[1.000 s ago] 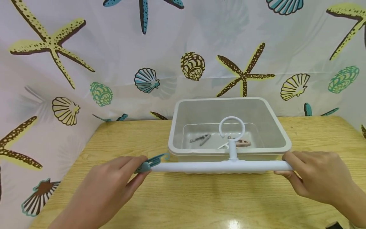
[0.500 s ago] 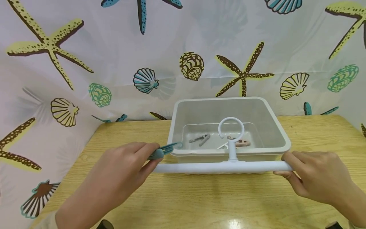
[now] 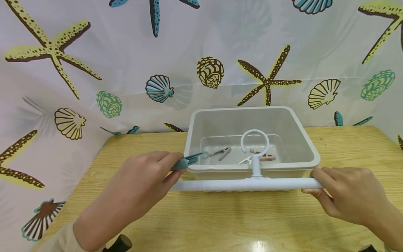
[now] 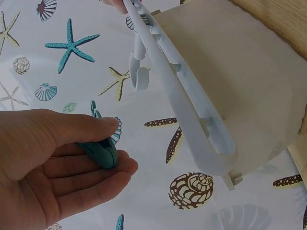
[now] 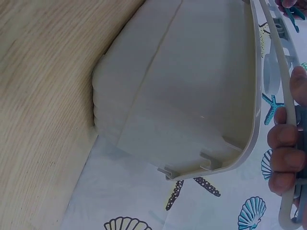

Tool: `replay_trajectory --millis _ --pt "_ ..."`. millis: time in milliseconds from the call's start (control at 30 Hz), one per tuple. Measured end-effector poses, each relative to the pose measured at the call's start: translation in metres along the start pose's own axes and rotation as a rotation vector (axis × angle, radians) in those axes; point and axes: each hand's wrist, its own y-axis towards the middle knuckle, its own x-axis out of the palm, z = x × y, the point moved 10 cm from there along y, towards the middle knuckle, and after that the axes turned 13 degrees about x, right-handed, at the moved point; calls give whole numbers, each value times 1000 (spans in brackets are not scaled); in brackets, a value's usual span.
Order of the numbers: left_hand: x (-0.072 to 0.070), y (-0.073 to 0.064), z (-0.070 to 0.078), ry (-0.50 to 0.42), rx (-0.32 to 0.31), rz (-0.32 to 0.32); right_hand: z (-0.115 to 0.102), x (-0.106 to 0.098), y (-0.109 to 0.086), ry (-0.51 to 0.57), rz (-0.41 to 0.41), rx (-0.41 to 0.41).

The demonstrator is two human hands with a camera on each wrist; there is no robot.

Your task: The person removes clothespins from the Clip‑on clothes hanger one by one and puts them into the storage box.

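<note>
My left hand [image 3: 138,180] pinches a teal clothespin [image 3: 186,163] between thumb and fingers, its small hooked tip overlapping the bin's left wall in the head view. The left wrist view shows the clothespin [image 4: 104,153] apart from the hanger [image 4: 175,96]. At the other side, my right hand [image 3: 349,196] grips the right end of a white clothes hanger [image 3: 239,183], held level before the bin with its round hook [image 3: 255,130] upright. A pale grey bin [image 3: 252,166] stands behind. Inside it lie a grey clothespin [image 3: 225,153], a pinkish one and a white one, partly hidden.
The wooden table [image 3: 220,220] runs under both hands, with the bin standing toward its back. A white curtain [image 3: 132,70] printed with shells and starfish hangs behind and at the sides.
My left hand has carried the teal clothespin from the hanger's left end up and rightward to the bin's left rim. The right hand and hanger have stayed nearly still.
</note>
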Motion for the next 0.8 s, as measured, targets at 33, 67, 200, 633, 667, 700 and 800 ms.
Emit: replay_trajectory --millis 33,67,200,633,667,700,800 --pt "0 1 0 -2 2 -2 0 0 0 8 3 0" --pt "1 2 0 -3 5 -5 0 0 0 10 3 -1" --pt "5 7 -1 -24 9 -25 0 1 -1 21 2 -3" --pt "15 28 -5 -44 24 -78 -2 -1 0 1 11 -25" --pt "15 29 -5 -44 25 -80 -2 -1 0 0 7 -22" --pt "16 31 -6 -46 25 -81 -2 -1 0 -2 9 -26" --pt "17 34 -7 -49 28 -80 -2 0 1 -3 12 -22"
